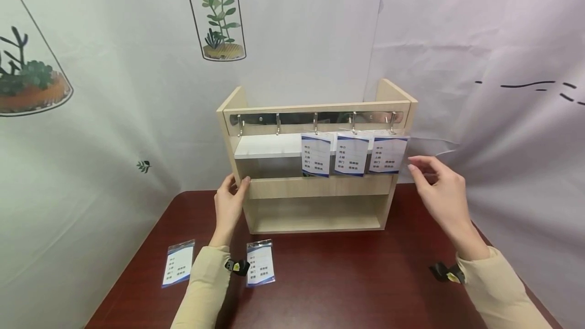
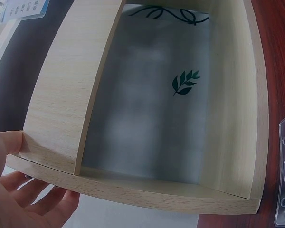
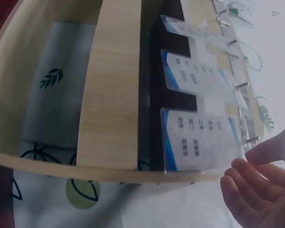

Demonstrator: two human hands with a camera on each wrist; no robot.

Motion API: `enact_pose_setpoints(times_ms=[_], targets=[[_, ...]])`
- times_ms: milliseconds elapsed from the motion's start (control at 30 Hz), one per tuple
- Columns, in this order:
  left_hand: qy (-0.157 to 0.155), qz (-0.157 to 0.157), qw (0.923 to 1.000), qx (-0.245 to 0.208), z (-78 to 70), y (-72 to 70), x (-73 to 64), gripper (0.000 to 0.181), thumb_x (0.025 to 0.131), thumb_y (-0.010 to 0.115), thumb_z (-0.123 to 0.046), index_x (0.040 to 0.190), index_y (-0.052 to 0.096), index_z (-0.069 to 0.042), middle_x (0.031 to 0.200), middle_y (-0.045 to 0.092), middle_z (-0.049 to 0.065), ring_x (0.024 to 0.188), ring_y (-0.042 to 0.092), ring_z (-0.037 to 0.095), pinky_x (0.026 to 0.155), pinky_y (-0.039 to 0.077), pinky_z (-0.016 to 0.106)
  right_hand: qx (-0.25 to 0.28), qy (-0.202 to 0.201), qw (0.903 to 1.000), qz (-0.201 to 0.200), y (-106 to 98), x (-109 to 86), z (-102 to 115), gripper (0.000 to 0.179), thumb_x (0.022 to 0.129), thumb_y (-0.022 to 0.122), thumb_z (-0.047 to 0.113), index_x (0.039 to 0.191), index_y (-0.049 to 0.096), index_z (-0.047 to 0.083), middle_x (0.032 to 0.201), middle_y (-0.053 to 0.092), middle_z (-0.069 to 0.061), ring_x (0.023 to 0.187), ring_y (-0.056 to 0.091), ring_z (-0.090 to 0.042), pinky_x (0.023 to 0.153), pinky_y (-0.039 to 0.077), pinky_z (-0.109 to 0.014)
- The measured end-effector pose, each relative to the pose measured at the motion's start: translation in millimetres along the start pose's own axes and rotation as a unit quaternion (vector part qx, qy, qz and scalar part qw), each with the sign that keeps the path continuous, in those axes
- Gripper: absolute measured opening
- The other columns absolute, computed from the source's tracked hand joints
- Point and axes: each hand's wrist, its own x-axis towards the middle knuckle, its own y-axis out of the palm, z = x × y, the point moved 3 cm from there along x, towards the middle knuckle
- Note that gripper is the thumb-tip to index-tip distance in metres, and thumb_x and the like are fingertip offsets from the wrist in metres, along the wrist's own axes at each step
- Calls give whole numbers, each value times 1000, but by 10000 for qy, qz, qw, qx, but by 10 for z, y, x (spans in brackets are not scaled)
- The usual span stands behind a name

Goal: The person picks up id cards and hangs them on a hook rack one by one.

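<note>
A light wooden shelf unit [image 1: 320,187] stands on the table. Its side panel is gripped low by my left hand [image 1: 229,202], thumb on the front and fingers round the outer side [image 2: 33,190]. Three clear-sleeved badge cards, a left one [image 1: 316,155], a middle one [image 1: 351,155] and a right one [image 1: 388,155], hang from hooks on the metal hook rail [image 1: 297,118]. Just beside the right badge card's edge is my right hand [image 1: 441,187], fingers loosely bent, nothing visible between them. Whether a fingertip touches the sleeve [image 3: 202,140] I cannot tell.
Two more badge cards lie on the dark red table [image 1: 329,288]: one far left [image 1: 178,264], one near my left wrist [image 1: 260,264]. The rail's two left hooks [image 1: 278,123] carry nothing. A plant-printed white curtain [image 1: 297,39] hangs behind.
</note>
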Motion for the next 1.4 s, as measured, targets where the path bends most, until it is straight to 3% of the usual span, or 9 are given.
enact_pose_setpoints(times_ms=[167, 467, 800, 1133, 1400], targets=[[16, 6, 10000, -2, -2, -7, 7, 47, 95, 72, -35, 130, 65, -5, 124, 67, 21, 108, 68, 35, 87, 56, 50, -113, -72, 9999, 43, -22, -45, -86, 18, 96, 67, 13, 110, 74, 6, 96, 74, -11, 77, 51, 22, 67, 42, -7], [-8, 24, 10000, 39, 24, -8, -9, 48, 95, 72, -36, 131, 65, -6, 123, 68, 21, 107, 69, 34, 87, 56, 50, -316, -181, 9981, 490, 99, -225, -309, 15, 97, 66, 12, 109, 73, 6, 91, 73, -8, 79, 51, 15, 68, 43, -11], [52, 4, 10000, 74, 32, -8, -15, 48, 95, 72, -36, 131, 65, -5, 122, 69, 20, 106, 69, 34, 87, 56, 50, -443, 51, 9972, 594, 211, -360, -531, 16, 96, 67, 12, 110, 73, 7, 91, 73, -8, 78, 55, 3, 64, 39, -14], [101, 35, 9999, 58, 24, 1, 0, 48, 96, 71, -36, 132, 64, -5, 121, 69, 21, 105, 70, 34, 86, 56, 50, -412, 224, 9963, 717, 344, -395, -737, 21, 96, 68, 13, 115, 71, 6, 94, 74, -10, 81, 56, 3, 66, 41, -13], [65, 39, 10000, 56, 22, 5, -3, 48, 95, 71, -37, 132, 64, -6, 122, 69, 20, 106, 69, 34, 85, 56, 51, -258, 473, 9940, 952, 455, -411, -861, 30, 97, 67, 16, 124, 68, 2, 111, 73, -15, 98, 68, -28, 72, 41, -7]])
